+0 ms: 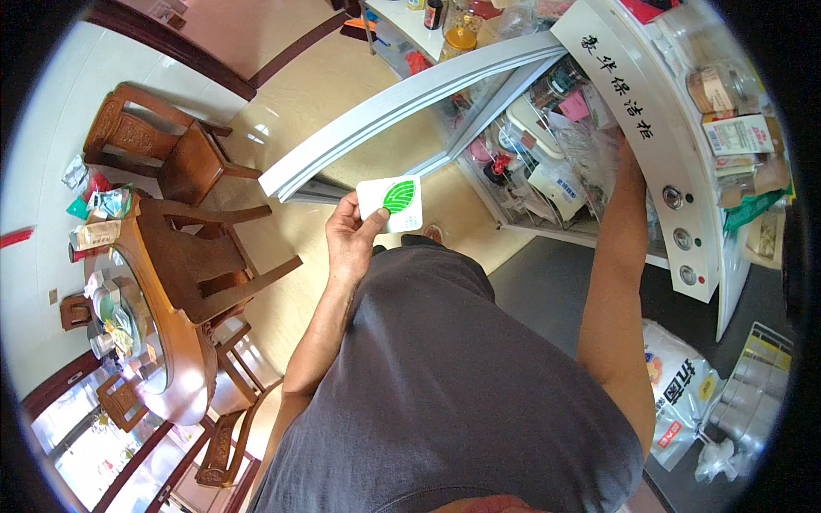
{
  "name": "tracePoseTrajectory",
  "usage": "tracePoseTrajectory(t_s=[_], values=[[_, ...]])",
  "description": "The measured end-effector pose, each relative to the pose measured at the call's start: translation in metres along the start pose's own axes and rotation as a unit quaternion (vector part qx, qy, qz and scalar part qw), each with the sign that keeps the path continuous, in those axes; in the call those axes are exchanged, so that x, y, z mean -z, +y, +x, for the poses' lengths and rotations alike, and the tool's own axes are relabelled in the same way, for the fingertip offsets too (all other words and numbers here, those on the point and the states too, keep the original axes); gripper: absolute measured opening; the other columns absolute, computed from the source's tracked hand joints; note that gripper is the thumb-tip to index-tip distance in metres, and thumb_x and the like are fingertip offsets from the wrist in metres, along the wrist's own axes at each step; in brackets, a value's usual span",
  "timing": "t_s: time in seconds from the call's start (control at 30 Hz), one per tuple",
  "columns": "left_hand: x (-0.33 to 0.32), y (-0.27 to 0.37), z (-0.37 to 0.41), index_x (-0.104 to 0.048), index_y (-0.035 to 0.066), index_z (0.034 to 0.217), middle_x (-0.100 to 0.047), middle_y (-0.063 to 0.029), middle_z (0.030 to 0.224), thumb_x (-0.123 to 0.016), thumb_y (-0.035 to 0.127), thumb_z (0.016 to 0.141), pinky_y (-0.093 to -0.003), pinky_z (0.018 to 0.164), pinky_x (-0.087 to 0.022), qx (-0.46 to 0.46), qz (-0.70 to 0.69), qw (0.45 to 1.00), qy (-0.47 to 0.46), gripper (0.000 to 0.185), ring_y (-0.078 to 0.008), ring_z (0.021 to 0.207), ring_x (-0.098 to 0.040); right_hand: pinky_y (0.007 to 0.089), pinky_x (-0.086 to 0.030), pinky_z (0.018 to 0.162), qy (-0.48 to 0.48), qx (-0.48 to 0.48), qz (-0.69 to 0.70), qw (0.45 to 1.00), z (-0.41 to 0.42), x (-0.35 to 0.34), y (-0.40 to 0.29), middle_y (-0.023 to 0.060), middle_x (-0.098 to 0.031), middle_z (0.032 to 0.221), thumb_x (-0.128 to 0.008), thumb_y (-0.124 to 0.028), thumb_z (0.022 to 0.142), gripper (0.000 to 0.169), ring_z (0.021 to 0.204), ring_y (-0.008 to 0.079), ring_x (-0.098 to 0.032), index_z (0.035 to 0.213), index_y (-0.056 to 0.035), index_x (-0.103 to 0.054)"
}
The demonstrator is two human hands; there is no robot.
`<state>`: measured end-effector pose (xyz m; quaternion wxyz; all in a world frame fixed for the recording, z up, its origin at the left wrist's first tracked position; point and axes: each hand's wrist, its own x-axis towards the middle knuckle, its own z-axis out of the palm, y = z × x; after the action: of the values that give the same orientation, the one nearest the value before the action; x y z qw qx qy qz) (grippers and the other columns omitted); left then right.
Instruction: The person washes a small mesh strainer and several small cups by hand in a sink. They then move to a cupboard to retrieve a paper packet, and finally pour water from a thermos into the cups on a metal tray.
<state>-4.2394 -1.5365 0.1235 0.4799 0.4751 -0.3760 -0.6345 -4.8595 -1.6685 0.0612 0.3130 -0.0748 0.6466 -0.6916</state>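
Between the thumb and fingers of my left hand (354,236) is a square white card (370,199) with rounded corners and a green leaf design. It is held up in front of the open glass door (385,128) of a white storage cabinet (667,211). My right arm (617,237) reaches into this cabinet. Of my right hand (625,151) only a little shows by the upper shelf, so its fingers and anything in them are hidden. Around it are clear plastic bags (580,151), a pink packet (574,106), a lidded cream container (533,125) and wire racks.
Jars, boxes and packets crowd the cabinet's top (737,138). At the lower right lie a white printed bag (681,385) and wrapped rolls (747,391). Carved wooden chairs (192,157) surround a glass-topped table (173,346) on the left. A shelf (410,29) holds jars.
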Motion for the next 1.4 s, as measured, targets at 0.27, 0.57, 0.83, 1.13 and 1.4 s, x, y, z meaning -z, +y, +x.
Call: tracePoseTrajectory(t_s=[0.27,0.57,0.83,1.13,1.4], values=[[-0.009,0.006,-0.006,-0.056,0.0,0.121,-0.071,-0.0083,0.107,-0.063,-0.002,0.095,-0.0282,0.084,-0.056,0.033,-0.023,0.998,0.041,0.027,-0.0123,0.095,-0.068,0.0341,-0.054,0.078,-0.023,-0.003,-0.008,1.0,0.009,-0.02,0.003,0.0036,-0.069,0.098,-0.064,-0.024,0.093,0.026,0.089,0.0174,-0.065,0.113,-0.0073,-0.063],[-0.011,0.004,-0.005,-0.057,-0.001,0.119,-0.072,-0.0084,0.103,-0.065,0.002,0.095,-0.0277,0.082,-0.056,0.028,-0.04,0.997,0.058,0.025,-0.0118,0.092,-0.068,0.0343,-0.054,0.078,-0.035,0.0,-0.01,0.999,0.009,-0.03,0.008,0.0038,-0.069,0.098,-0.063,-0.022,0.094,0.025,0.089,0.0175,-0.066,0.113,-0.0069,-0.063],[-0.005,0.0,-0.002,-0.059,-0.001,0.113,-0.073,-0.0077,0.1,-0.067,0.006,0.095,-0.0266,0.076,-0.056,0.038,-0.037,0.998,0.04,0.02,-0.0102,0.087,-0.067,0.0344,-0.055,0.078,-0.042,0.047,-0.014,0.998,-0.014,-0.044,0.011,0.0039,-0.07,0.099,-0.063,-0.021,0.094,0.024,0.09,0.0176,-0.066,0.113,-0.0065,-0.063],[0.009,-0.006,-0.002,-0.06,0.0,0.112,-0.072,-0.0057,0.1,-0.065,0.002,0.096,-0.0253,0.075,-0.054,-0.001,-0.04,0.999,0.012,0.017,-0.009,0.085,-0.065,0.0298,-0.055,0.077,-0.216,0.108,-0.119,0.963,-0.286,-0.058,0.066,0.0072,-0.071,0.098,-0.065,-0.021,0.09,0.023,0.085,0.0155,-0.068,0.104,-0.0035,-0.069],[0.045,0.0,-0.007,-0.063,-0.002,0.117,-0.071,-0.0073,0.103,-0.066,-0.002,0.093,-0.0264,0.081,-0.055,0.037,0.02,0.984,-0.171,0.024,-0.0107,0.089,-0.066,0.0243,-0.052,0.073,-0.495,-0.081,-0.104,0.859,-0.473,-0.105,0.092,0.0021,-0.066,0.093,-0.068,-0.007,0.094,0.02,0.085,0.0072,-0.062,0.11,0.0025,-0.064]])
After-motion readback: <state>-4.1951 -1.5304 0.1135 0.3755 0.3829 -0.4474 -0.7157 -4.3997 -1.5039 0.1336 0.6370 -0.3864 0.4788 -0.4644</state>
